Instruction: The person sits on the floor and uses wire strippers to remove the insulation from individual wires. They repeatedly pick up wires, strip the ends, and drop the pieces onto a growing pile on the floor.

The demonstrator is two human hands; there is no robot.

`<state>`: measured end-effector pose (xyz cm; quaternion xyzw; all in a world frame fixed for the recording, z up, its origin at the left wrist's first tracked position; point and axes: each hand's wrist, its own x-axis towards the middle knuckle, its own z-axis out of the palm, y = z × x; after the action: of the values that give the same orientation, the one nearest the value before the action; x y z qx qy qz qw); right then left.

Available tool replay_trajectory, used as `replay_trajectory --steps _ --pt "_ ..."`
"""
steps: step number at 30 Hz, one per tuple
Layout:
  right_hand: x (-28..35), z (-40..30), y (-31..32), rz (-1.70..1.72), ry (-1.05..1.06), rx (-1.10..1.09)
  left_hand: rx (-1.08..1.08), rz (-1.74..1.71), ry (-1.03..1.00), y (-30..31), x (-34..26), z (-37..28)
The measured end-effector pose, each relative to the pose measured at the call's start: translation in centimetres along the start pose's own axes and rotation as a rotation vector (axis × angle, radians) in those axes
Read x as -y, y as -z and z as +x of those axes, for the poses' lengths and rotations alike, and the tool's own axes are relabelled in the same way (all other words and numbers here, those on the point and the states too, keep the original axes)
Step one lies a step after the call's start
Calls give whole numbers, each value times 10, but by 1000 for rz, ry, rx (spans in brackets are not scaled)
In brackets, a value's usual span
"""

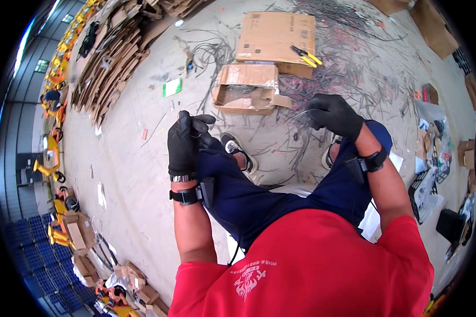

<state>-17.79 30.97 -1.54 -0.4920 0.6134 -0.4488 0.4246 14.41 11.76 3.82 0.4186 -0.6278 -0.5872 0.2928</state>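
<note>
My right hand [333, 115], in a black glove, is closed on a thin pale wire [300, 115] whose loose end sticks out to the left. My left hand [186, 138], also gloved in black, is raised over my left knee with its fingers bent. A small reddish speck shows by its fingertips, but whether it grips something is too fine to tell. Between and beyond the hands, an open small cardboard box [246, 75] holds a grey tangle. Behind that box, wire strippers [306, 56] with yellow handles lie on a larger closed carton [275, 35].
Cut wire scraps [341, 67] cover the floor around the cartons. Flattened cardboard [111, 67] is stacked at upper left, with yellow scooters [49, 156] along the left wall. Plastic bags [432, 134] and parts lie at right. A green and white packet [171, 87] is on the floor.
</note>
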Motion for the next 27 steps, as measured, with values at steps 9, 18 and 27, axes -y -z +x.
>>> replay_trajectory --steps 9,18,27 --pt "-25 18 13 16 -213 29 -123 -485 -88 52 13 6" --pt "-48 28 -18 -72 -233 174 140 -1008 -303 85 20 14" --pt "-52 12 -48 -10 -190 345 -92 -917 -387 79 -11 22"
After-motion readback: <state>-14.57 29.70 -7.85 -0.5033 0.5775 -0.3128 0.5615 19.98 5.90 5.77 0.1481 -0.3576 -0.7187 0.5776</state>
